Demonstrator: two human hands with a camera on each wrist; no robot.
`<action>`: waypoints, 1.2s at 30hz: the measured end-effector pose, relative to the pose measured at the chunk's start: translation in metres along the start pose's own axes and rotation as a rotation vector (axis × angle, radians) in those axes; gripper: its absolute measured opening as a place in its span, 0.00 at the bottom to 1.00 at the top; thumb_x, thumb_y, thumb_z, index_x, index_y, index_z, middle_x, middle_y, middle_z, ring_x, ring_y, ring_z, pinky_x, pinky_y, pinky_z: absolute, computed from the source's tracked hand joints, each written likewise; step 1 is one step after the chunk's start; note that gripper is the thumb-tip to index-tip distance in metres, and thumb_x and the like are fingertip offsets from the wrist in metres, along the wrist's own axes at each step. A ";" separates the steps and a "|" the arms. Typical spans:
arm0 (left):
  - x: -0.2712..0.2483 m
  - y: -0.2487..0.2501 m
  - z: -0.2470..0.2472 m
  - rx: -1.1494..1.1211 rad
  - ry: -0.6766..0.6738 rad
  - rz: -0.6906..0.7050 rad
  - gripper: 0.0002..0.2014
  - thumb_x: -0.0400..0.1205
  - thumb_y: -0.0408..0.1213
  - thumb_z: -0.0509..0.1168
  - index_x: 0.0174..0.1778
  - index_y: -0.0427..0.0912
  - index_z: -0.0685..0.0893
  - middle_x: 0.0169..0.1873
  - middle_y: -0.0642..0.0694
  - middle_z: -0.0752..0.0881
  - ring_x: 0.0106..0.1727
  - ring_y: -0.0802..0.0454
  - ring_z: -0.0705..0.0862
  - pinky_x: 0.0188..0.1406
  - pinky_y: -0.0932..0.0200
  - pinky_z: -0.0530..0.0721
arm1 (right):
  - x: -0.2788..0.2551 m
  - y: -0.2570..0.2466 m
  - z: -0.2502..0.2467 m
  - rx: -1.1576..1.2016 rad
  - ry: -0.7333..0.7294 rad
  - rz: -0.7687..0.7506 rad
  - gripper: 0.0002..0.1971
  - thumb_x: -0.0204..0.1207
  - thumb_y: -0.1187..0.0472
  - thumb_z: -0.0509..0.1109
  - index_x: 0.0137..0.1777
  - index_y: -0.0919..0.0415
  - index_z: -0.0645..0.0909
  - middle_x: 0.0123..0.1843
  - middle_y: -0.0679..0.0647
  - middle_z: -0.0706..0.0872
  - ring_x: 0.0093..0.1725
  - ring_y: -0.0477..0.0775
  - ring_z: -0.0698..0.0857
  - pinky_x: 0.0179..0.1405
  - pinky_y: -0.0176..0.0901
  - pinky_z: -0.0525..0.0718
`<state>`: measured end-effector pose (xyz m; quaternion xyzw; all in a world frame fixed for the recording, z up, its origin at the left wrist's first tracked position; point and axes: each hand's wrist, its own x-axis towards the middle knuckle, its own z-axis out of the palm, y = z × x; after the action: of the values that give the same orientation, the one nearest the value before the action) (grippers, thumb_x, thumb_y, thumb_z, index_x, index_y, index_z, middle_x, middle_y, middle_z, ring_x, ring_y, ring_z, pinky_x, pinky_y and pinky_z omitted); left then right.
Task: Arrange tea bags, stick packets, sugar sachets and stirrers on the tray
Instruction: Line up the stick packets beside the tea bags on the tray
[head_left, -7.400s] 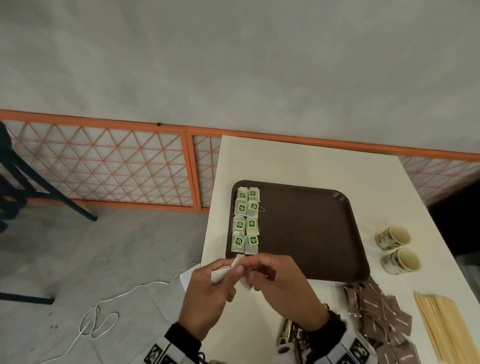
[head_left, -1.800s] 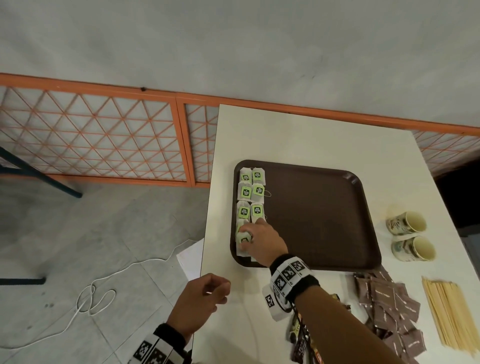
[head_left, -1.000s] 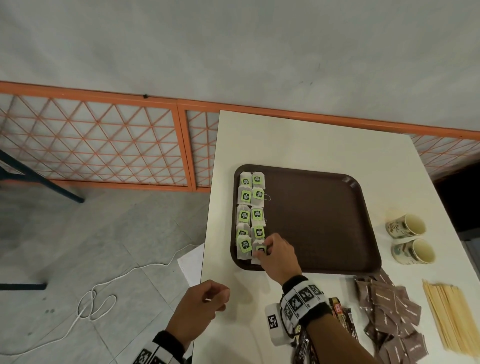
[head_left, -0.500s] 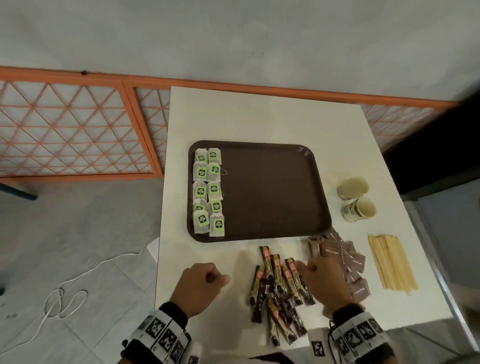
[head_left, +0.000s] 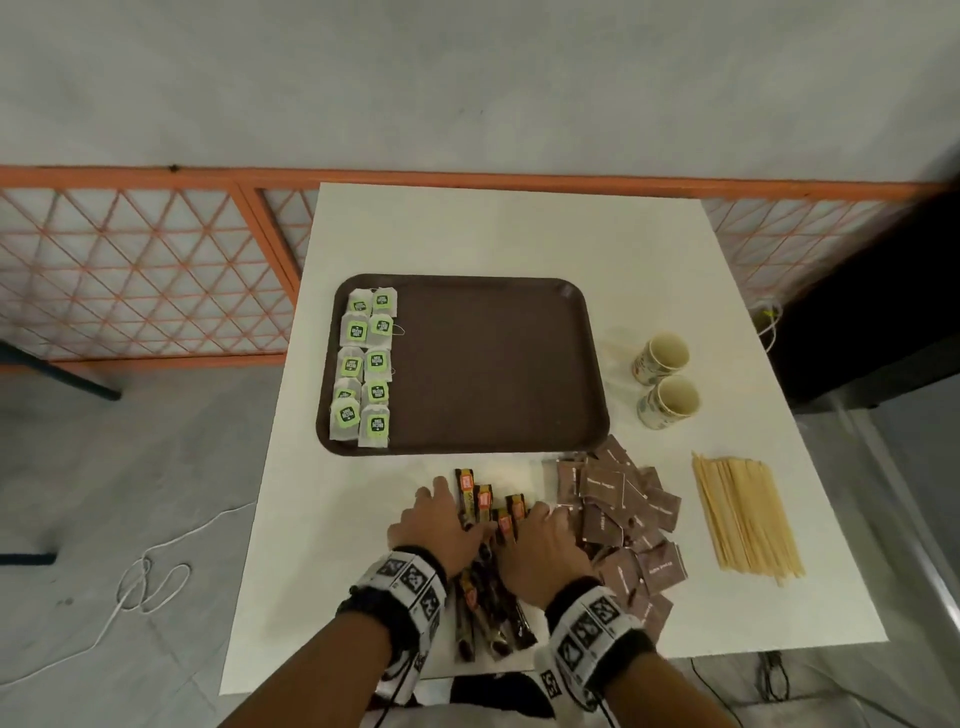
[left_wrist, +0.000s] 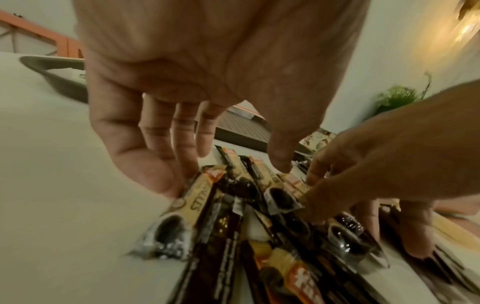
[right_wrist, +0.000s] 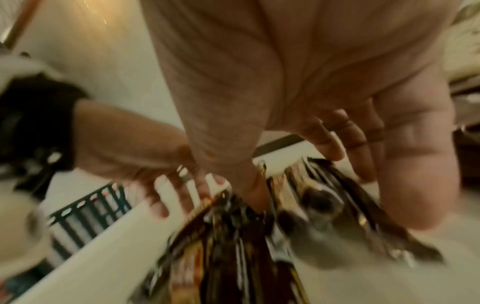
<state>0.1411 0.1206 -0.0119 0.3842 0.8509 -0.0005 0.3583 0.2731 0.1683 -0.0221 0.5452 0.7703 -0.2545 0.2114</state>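
The brown tray (head_left: 493, 364) lies mid-table, with tea bags (head_left: 363, 369) in two columns along its left side. In front of it is a loose pile of dark stick packets (head_left: 485, 501) (left_wrist: 228, 236). My left hand (head_left: 439, 512) lies against the pile's left side, fingers straight and touching the packets. My right hand (head_left: 537, 525) rests on the pile's right side, thumb and fingertips pressing on packets. Neither hand has a packet lifted. Brown sugar sachets (head_left: 623, 499) are heaped to the right, and wooden stirrers (head_left: 743, 514) lie beyond them.
Two paper cups (head_left: 662, 356) lie on their sides right of the tray. The table's front edge is just behind my wrists. An orange lattice fence (head_left: 145, 270) runs behind the table, and a white cable (head_left: 150, 577) lies on the floor at left.
My right hand left the tea bags on the tray and came back to the stick packets. My left hand uncurled from a fist and moved right onto the pile.
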 end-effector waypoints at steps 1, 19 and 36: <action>0.002 0.007 0.001 0.009 0.018 -0.014 0.38 0.77 0.66 0.63 0.75 0.44 0.64 0.70 0.41 0.75 0.69 0.38 0.78 0.63 0.43 0.77 | 0.001 0.000 0.003 -0.037 0.007 -0.020 0.29 0.78 0.45 0.63 0.70 0.67 0.66 0.63 0.62 0.71 0.60 0.62 0.79 0.58 0.49 0.85; 0.034 0.019 -0.008 -0.255 0.007 -0.075 0.26 0.83 0.46 0.64 0.72 0.35 0.67 0.68 0.34 0.79 0.68 0.35 0.80 0.64 0.46 0.80 | 0.029 -0.022 -0.010 0.122 0.000 -0.197 0.19 0.83 0.63 0.59 0.72 0.64 0.63 0.65 0.61 0.70 0.61 0.64 0.80 0.56 0.52 0.82; 0.041 -0.011 -0.017 -0.419 0.050 0.292 0.11 0.87 0.36 0.56 0.63 0.40 0.67 0.53 0.36 0.81 0.52 0.38 0.83 0.51 0.48 0.83 | 0.009 -0.009 -0.031 1.367 -0.125 0.226 0.09 0.82 0.69 0.66 0.60 0.65 0.76 0.51 0.64 0.87 0.44 0.61 0.89 0.40 0.54 0.86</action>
<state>0.1053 0.1441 -0.0276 0.4202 0.7766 0.2368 0.4053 0.2598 0.1919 -0.0021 0.6173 0.3620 -0.6897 -0.1103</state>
